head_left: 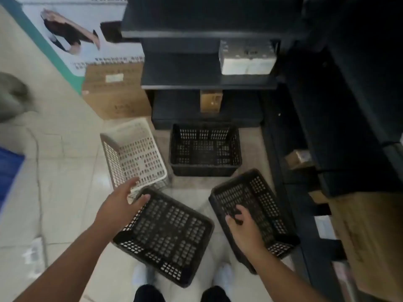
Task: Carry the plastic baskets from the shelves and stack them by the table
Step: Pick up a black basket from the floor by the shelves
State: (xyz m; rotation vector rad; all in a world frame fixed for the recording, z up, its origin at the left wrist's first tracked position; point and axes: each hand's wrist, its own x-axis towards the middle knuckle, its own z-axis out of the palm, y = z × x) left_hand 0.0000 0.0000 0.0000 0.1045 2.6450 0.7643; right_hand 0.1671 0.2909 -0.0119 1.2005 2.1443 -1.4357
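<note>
Three black plastic baskets and one white basket are below me. A black basket (205, 149) stands on the floor before the dark shelves (202, 81). The white basket (133, 155) lies tilted to its left. A second black basket (172, 238) sits tilted in front of my feet, and my left hand (122, 203) reaches over its far left corner with fingers spread, touching or just above the rim. My right hand (244, 227) grips the near wall of the third black basket (259, 205), which is tipped up on the right.
Cardboard boxes (117, 94) and a large printed carton (87, 35) stand left of the shelves. A white pack (246, 59) and a small brown box (211, 100) sit on the shelves. More dark shelving (340, 127) and wooden boards (368, 236) line the right. A blue object (8, 168) is at the far left.
</note>
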